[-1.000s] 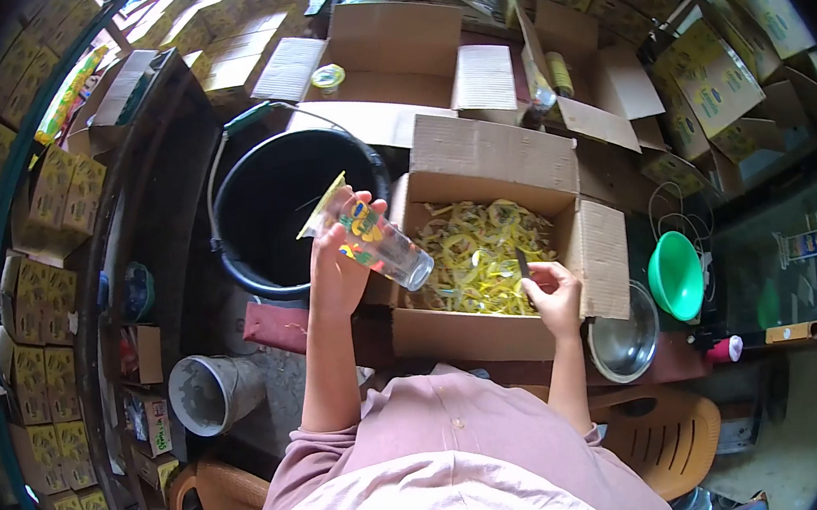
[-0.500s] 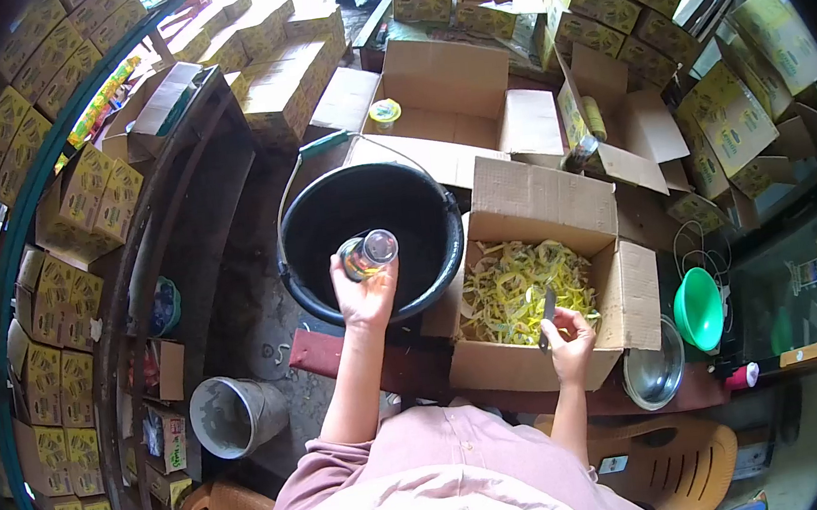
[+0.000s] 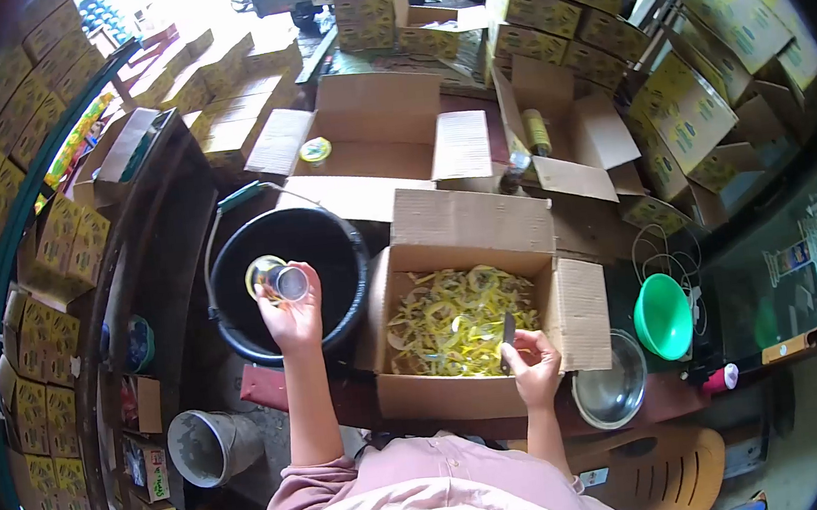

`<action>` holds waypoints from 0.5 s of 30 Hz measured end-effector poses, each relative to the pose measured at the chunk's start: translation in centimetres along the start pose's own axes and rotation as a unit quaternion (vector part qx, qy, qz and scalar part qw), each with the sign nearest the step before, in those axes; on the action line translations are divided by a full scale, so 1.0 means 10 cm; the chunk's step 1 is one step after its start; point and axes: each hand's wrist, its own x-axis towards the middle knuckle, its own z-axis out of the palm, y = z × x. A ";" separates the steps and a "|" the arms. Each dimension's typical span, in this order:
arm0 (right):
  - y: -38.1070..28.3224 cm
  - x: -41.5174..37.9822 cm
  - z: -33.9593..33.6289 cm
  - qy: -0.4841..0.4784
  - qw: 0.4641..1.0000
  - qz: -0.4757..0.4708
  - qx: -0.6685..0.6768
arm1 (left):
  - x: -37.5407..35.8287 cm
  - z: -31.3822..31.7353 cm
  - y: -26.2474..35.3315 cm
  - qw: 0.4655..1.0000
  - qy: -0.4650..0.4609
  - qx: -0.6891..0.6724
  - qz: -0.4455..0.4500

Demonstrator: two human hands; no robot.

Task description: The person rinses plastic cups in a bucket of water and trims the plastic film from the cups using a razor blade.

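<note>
My left hand (image 3: 293,312) is closed around a small clear bottle (image 3: 267,278), one round end of it tilted up towards me, over the black bucket (image 3: 362,290). Coloured marks show on the bottle's side. A dark-bladed knife (image 3: 508,328) is gripped in my right hand (image 3: 535,366), blade pointing up, above the near right part of a cardboard box (image 3: 469,214). Inside that box lies a heap of yellow-green plastic strips (image 3: 455,320). My right fingers partly hide the knife's handle.
Two more open cartons stand behind: one (image 3: 377,99) holds a yellow-lidded container (image 3: 315,150), the other (image 3: 605,135) a yellow bottle (image 3: 537,132). A green bowl (image 3: 663,318) and a metal bowl (image 3: 609,383) are at right, a grey bucket (image 3: 215,447) at lower left.
The whole view has shifted, so the bucket and boxes sit further left. My left hand has turned the bottle, which stays over the bucket. My right hand still grips the knife.
</note>
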 end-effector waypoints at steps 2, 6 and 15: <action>0.03 0.01 -0.19 -0.015 1.000 0.002 -0.013 | -0.01 0.25 -0.45 0.999 -0.001 0.036 -0.023; 0.15 0.08 -0.52 -0.037 0.999 0.022 -0.004 | 0.45 0.19 -1.28 0.957 -0.085 0.241 -0.136; 0.20 0.53 -1.15 -0.070 0.997 0.034 -0.019 | 1.83 -0.07 -3.22 0.342 -0.103 0.931 -0.071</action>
